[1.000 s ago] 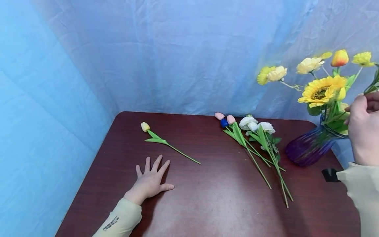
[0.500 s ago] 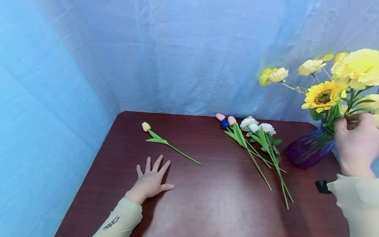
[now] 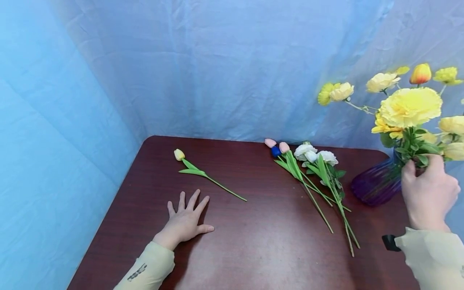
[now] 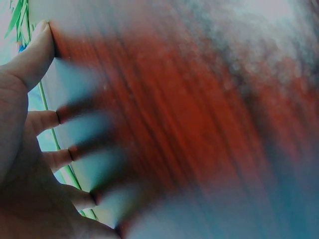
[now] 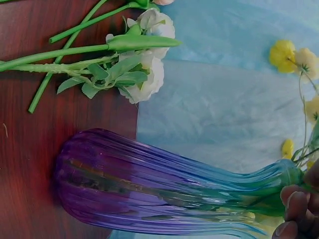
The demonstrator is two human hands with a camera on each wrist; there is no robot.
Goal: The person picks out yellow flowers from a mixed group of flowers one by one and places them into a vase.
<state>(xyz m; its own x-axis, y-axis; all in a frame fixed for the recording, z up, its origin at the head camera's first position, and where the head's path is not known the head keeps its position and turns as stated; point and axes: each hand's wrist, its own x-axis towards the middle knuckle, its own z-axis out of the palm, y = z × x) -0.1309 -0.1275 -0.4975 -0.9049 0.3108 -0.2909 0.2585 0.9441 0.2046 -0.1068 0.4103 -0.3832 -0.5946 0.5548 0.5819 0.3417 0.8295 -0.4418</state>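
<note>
At the far right of the head view, my right hand (image 3: 429,193) is at the mouth of the purple-blue glass vase (image 3: 375,183). Its thumb and fingers pinch the leafy stem of a large ruffled yellow flower (image 3: 411,106), whose bloom covers part of a sunflower (image 3: 385,125). In the right wrist view, curled fingers (image 5: 296,204) show beside the rim of the vase (image 5: 114,184); the stem's lower end cannot be told apart inside. My left hand (image 3: 183,225) rests on the table with fingers spread. Beyond it lies a cream tulip (image 3: 179,154).
Pink tulips (image 3: 284,147), a blue tulip (image 3: 276,151) and white flowers (image 3: 327,157) lie crossed on the dark red table (image 3: 253,241). An orange-yellow tulip (image 3: 420,74) and several pale yellow blooms (image 3: 382,82) stand in the vase. A blue curtain (image 3: 224,72) hangs behind.
My right hand has moved left and down with the yellow flower, bringing the stem to the vase mouth and the bloom in front of the sunflower. My left hand has stayed still.
</note>
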